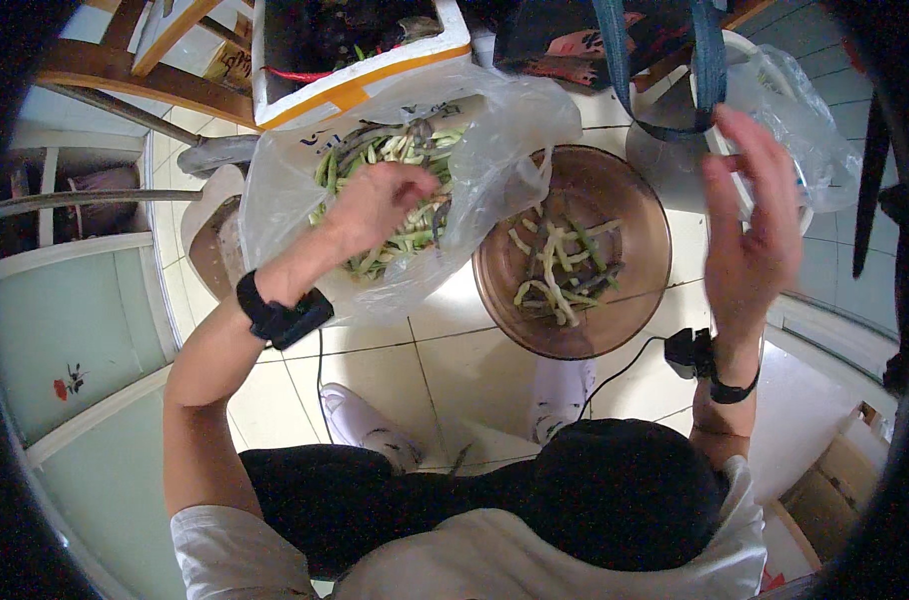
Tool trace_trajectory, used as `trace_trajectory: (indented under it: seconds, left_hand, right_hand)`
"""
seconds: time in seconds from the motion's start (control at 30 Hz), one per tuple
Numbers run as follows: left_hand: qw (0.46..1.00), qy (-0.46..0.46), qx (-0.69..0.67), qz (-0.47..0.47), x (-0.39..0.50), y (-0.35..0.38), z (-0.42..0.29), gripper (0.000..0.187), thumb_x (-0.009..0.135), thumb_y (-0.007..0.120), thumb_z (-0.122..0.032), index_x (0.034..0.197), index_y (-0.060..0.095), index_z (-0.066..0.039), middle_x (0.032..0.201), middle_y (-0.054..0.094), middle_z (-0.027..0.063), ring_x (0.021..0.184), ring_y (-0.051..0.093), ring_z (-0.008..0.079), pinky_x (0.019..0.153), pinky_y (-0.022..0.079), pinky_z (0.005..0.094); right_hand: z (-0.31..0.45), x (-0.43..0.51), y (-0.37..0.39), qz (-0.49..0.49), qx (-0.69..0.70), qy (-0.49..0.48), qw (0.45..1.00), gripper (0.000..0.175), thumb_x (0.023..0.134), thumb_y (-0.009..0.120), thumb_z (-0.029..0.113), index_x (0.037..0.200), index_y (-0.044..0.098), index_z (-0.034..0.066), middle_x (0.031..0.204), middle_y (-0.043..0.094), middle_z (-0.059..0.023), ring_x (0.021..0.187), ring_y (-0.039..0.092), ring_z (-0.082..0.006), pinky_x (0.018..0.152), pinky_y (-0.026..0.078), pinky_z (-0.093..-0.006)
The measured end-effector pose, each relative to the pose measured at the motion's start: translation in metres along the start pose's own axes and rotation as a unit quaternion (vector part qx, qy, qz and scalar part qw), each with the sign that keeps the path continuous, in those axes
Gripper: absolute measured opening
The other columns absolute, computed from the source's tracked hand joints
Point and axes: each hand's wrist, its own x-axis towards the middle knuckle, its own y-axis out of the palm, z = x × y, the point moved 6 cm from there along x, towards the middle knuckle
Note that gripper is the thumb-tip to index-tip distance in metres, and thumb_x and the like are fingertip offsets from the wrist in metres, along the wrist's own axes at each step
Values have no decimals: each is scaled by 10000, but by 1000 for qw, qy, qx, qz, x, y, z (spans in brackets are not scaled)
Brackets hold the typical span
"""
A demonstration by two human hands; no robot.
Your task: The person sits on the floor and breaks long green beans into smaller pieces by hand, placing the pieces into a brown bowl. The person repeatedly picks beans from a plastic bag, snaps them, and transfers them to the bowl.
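My left hand [387, 199] is over an opened clear plastic bag [492, 172], its fingers curled and blurred above a heap of green bean pods [424, 150], some pale and some purplish. Whether a pod is between those fingers cannot be made out. To the right of the bag is a translucent brown bowl [649, 277] with several pale, green and dark bean pieces [556, 259] at its bottom. My right hand [758, 210] is raised beside the bowl, over a white-rimmed bin [805, 217], fingers apart and motion-blurred, with nothing visible in it.
A white foam box [454, 30] with a red chili pepper [297, 75] stands behind the bag. Dark blue straps [712, 67] hang near my right hand by a grey container [661, 165]. Wooden chair parts [147, 82] are at upper left. Black cables [621, 367] run from both wrist devices.
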Motion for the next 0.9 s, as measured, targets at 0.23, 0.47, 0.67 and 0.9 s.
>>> trace_trajectory:
  seconds: [0.23,0.47,0.67,0.9]
  left_hand:
    - [928,-152,335,61,-35,72,120,170,720,644,-182,851,680,-78,850,669,144,760,655,294,684,524,402]
    - [947,-192,238,99,-29,38,99,191,696,642,-176,811,675,-27,827,677,148,772,654,309,680,516,398]
    - [985,-139,-95,41,-41,-48,24,226,819,637,-210,949,688,-32,710,650,34,626,565,109,570,457,287]
    - [930,-184,-265,176,-47,-68,-32,277,906,579,-272,1061,656,-56,738,579,-82,563,379,1,470,287,167]
  right_hand:
    - [43,-28,65,180,120,16,976,245,801,604,11,1045,616,37,948,608,-105,829,590,-239,717,480,-308]
    - [61,-47,100,255,202,-70,943,184,816,607,62,998,623,42,925,598,-104,843,591,-282,721,487,-346]
    - [49,-42,129,284,265,3,922,278,839,586,79,1113,567,33,1010,579,-143,870,585,-287,759,483,-327]
    - [34,-37,160,247,321,62,912,310,889,533,98,1194,533,41,1018,590,-144,863,578,-205,765,472,-311]
